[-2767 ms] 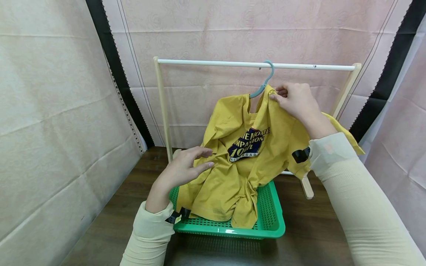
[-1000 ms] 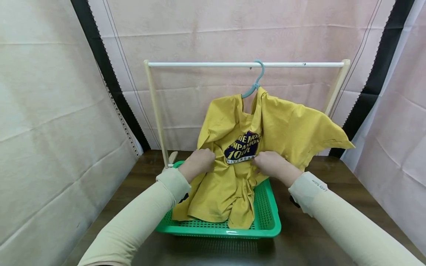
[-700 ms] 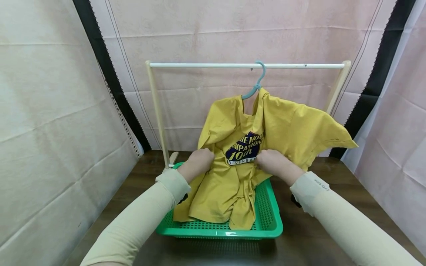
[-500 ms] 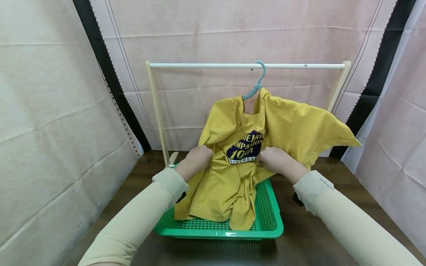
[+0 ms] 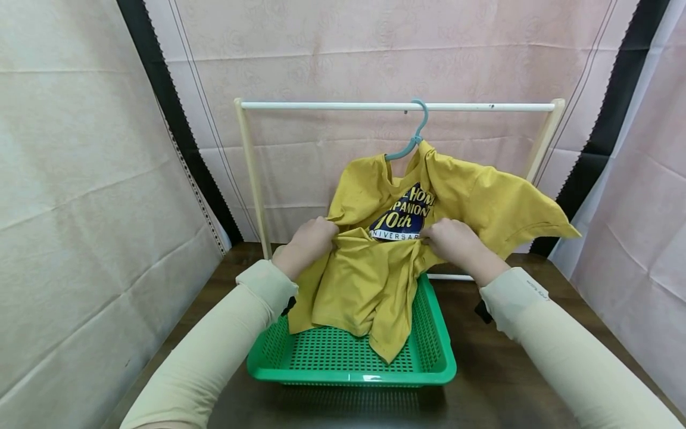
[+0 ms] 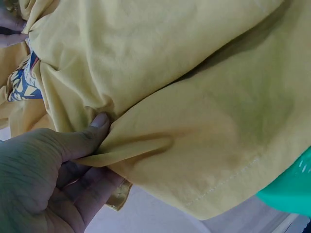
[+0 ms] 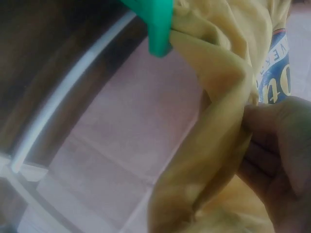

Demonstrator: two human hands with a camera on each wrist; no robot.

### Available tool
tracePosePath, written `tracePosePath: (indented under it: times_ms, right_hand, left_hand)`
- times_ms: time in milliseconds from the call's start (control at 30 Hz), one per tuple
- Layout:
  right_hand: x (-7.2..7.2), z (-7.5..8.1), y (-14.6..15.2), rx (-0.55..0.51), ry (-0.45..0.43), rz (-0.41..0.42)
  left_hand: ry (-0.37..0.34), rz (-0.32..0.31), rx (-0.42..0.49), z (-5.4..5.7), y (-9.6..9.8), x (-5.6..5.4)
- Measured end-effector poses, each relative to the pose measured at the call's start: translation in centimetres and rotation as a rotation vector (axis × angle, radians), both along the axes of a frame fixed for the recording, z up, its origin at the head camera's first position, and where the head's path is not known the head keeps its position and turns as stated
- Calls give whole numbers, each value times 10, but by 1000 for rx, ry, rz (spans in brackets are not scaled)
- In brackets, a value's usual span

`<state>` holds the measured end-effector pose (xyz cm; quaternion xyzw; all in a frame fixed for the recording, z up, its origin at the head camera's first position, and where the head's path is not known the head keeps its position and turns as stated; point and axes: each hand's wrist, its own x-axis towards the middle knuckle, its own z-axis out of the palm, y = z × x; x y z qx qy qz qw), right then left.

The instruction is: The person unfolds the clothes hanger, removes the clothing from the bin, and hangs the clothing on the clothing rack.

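A yellow T-shirt (image 5: pixel 354 268) with a dark printed logo hangs from a light-blue hanger (image 5: pixel 420 128) hooked on the rack's bar. My left hand (image 5: pixel 309 241) pinches the shirt at its left side; in the left wrist view, thumb and fingers (image 6: pixel 92 133) nip a fold of cloth. On the other side of the logo my right hand (image 5: pixel 455 244) grips the shirt, and the right wrist view shows its thumb and fingers (image 7: pixel 267 121) closed on bunched fabric. The shirt's lower part hangs over a green basket (image 5: pixel 351 376); one hem corner dips into it.
The white clothes rack (image 5: pixel 321 106) stands behind the basket on a dark wooden table (image 5: pixel 504 369). Pale cloth walls (image 5: pixel 96 179) enclose the table at the back and both sides. The right sleeve (image 5: pixel 536 208) spreads out near the rack's right post.
The right hand has come down from the collar and both hands now grip the shirt's middle. Lately they lifted the cloth, raising the hem and baring more of the basket floor.
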<state>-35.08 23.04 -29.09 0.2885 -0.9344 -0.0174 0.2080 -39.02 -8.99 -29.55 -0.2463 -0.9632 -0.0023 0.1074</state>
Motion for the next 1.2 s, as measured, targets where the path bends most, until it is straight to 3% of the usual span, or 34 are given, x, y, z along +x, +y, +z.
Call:
tracePosePath:
  times_ms: [233,433,567,700,867,1000,1200]
  right_hand:
    - [-5,17,0,-33,53,-72]
    - [-10,29,0,-77,84,-98]
    - [-16,30,-2,-102,90,-123]
    - [-25,24,-6,-87,97,-155]
    - [-37,8,-10,-54,75,-179]
    - [-42,-2,-11,-71,19,-169]
    - [-42,-13,-10,-154,-182,-105]
  left_hand:
    - [90,16,34,14,0,-1]
    - [97,45,67,26,3,-6]
    - [99,86,79,27,6,-11]
    - [115,162,24,21,12,-18]
    - [151,238,-15,6,21,-21]
    - [135,236,45,-6,26,-20]
    - [20,212,60,-18,25,-17]
